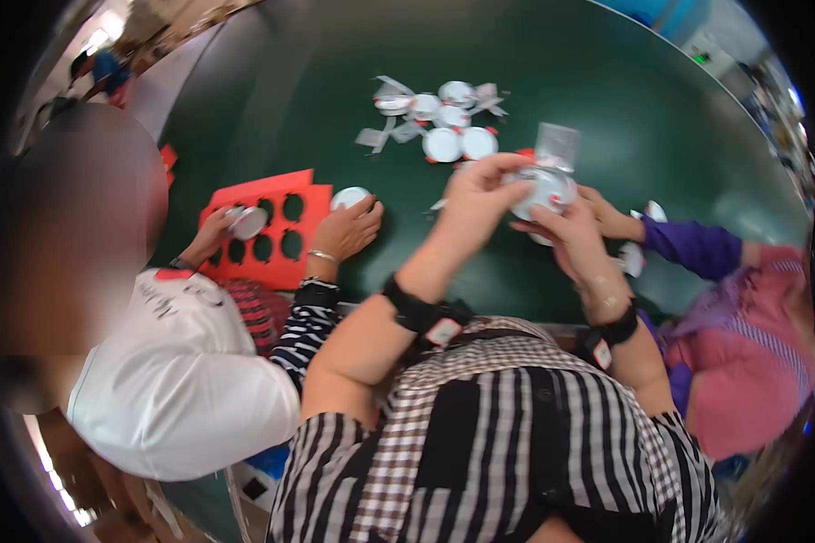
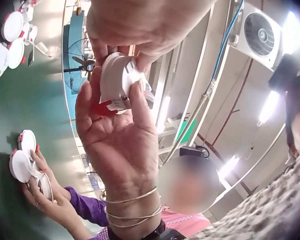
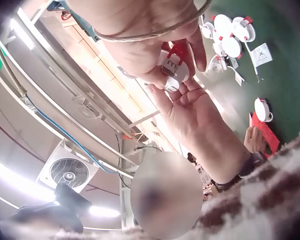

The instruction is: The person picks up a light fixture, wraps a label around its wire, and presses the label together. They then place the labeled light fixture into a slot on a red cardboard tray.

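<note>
Over the green table, my left hand (image 1: 487,195) and my right hand (image 1: 578,237) hold one white round downlight (image 1: 541,193) between them. Its red clip (image 2: 106,107) shows in the left wrist view, beside the right fingers. The left fingers and thumb pinch the rim from one side; the right thumb and fingers grip the body from the other. In the right wrist view the white side of the downlight (image 3: 174,70) shows between the fingers. A pale translucent square piece (image 1: 558,145) sticks out beyond the downlight in the head view.
Several white downlights (image 1: 442,145) with red clips and small leads lie grouped on the green table (image 1: 317,100). On the left, a person holds a downlight (image 1: 247,223) over a red sheet (image 1: 315,208) with round holes. A purple-sleeved person (image 1: 697,249) handles downlights at right.
</note>
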`<state>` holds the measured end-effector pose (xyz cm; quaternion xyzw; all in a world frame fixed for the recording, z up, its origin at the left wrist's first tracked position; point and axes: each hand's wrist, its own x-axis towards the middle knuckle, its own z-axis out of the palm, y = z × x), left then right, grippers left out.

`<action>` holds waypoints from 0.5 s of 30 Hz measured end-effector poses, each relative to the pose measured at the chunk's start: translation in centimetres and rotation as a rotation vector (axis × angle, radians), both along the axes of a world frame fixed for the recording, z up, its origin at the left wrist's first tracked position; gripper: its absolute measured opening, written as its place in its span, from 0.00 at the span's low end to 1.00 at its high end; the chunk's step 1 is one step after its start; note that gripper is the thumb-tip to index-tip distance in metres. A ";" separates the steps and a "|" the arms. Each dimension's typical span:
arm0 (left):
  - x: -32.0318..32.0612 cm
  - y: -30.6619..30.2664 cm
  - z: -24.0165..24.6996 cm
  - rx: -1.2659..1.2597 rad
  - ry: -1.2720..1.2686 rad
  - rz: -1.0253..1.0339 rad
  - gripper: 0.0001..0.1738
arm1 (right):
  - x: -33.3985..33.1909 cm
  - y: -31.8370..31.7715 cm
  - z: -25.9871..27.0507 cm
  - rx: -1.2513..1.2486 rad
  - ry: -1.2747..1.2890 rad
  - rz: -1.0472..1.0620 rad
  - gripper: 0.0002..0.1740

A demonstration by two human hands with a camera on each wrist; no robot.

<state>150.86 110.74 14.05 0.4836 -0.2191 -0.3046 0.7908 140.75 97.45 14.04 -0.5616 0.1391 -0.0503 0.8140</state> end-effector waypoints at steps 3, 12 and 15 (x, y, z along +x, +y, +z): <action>0.6 1.1 0.9 -0.118 0.068 -0.199 0.37 | -0.1 0.5 1.4 0.201 0.010 -0.012 0.23; 4.0 3.1 1.9 0.017 -0.008 0.046 0.26 | -0.2 0.4 0.7 -0.611 -0.005 -0.112 0.18; 2.9 2.8 3.7 0.125 -0.144 0.043 0.25 | -0.2 0.4 0.9 -1.237 -0.058 -0.191 0.19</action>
